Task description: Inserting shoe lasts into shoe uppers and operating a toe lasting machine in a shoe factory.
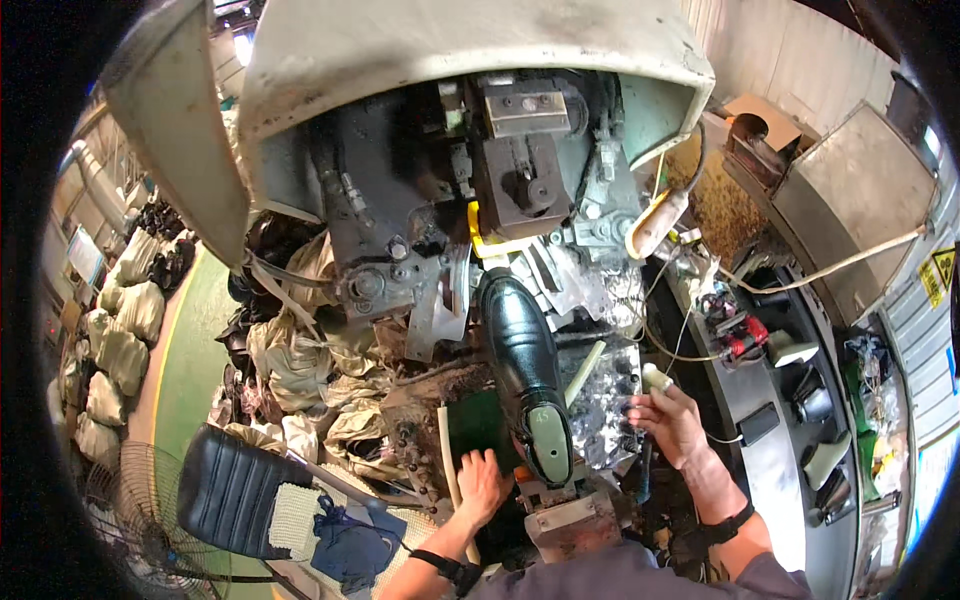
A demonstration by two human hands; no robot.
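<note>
A glossy black shoe upper is stretched over a pale green shoe last, toe pointing away from me, under the machine's head. My left hand lies left of the heel end, fingers stretched over a dark green pad with nothing in them. To the right of the shoe, my right hand has its fingers closed round a pale, round-ended piece, whose kind I cannot make out. A pale green strip leans beside the shoe's right side.
The shoe machine with its cream hood rises ahead. At right, a metal rack bears several shoes and lasts. A black-backed chair and a fan stand at left, near sacks. A cable hangs at right.
</note>
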